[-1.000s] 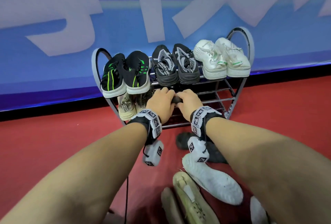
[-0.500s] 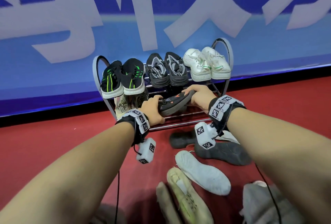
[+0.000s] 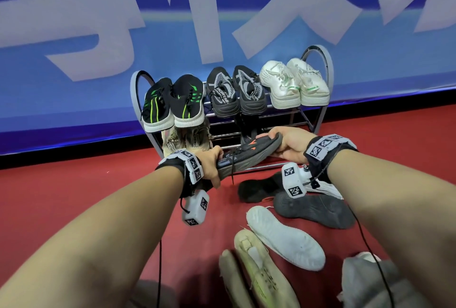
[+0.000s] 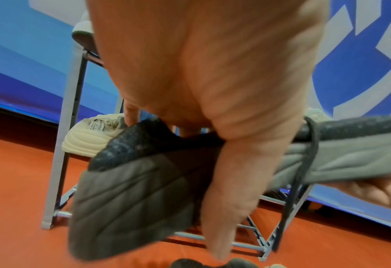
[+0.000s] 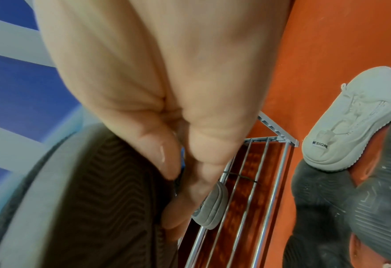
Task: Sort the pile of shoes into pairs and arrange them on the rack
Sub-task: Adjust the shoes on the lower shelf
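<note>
I hold a dark grey shoe with orange marks sideways in front of the rack. My left hand grips its toe end; my right hand grips its heel end. A lace dangles from it. The rack's top shelf carries three pairs: black-green, grey-black, white. A beige pair stands on the lower shelf at the left. On the red floor lie several loose shoes: a black one, a dark sole, a white sole, beige ones.
A blue banner wall stands right behind the rack. A white shoe lies on the red floor to the right of the rack's lower bars. A grey cloth-like thing sits at the bottom right.
Both hands have drawn back from the rack's lower shelf, bringing the dark grey shoe out and turning it sideways between them.
</note>
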Demonstrator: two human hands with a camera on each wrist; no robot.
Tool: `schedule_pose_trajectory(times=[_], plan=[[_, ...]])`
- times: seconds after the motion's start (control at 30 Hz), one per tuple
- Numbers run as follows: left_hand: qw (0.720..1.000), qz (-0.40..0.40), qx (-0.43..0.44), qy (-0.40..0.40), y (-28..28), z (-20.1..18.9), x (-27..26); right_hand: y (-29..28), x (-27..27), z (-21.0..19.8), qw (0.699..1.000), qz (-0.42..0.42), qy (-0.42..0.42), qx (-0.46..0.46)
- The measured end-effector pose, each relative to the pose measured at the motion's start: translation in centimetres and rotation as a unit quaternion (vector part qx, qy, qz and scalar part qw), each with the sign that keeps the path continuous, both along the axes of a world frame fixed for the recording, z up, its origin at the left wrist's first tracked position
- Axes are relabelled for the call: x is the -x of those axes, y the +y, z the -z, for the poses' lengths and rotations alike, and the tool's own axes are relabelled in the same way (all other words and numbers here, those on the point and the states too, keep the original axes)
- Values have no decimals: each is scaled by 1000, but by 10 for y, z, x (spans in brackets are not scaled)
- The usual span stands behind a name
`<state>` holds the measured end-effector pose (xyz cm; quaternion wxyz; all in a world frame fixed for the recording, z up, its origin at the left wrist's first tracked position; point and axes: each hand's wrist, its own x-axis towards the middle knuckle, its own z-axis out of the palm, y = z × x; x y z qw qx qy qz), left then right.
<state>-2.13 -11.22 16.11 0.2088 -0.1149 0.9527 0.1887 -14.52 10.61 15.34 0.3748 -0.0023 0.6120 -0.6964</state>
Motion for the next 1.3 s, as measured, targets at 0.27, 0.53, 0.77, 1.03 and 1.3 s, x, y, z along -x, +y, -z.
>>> schedule_pose_trajectory(times=[0.27, 0.53, 0.77, 1.03, 1.3], plan=[[996, -47, -65, 37, -18, 17, 7, -18, 13, 8, 996, 68, -20, -59], [985, -155, -40, 62, -34, 23, 18, -39, 37, 22, 949, 13, 44, -313], [977, -203, 13, 58, -28, 28, 47, -49, 42, 40, 809, -108, 341, -467], [960, -271, 43, 51, -15, 39, 100, -69, 52, 57, 766, -174, 382, -487], [966, -244, 72, 54, -14, 59, 123, -92, 55, 67, 737, -222, 387, -508]])
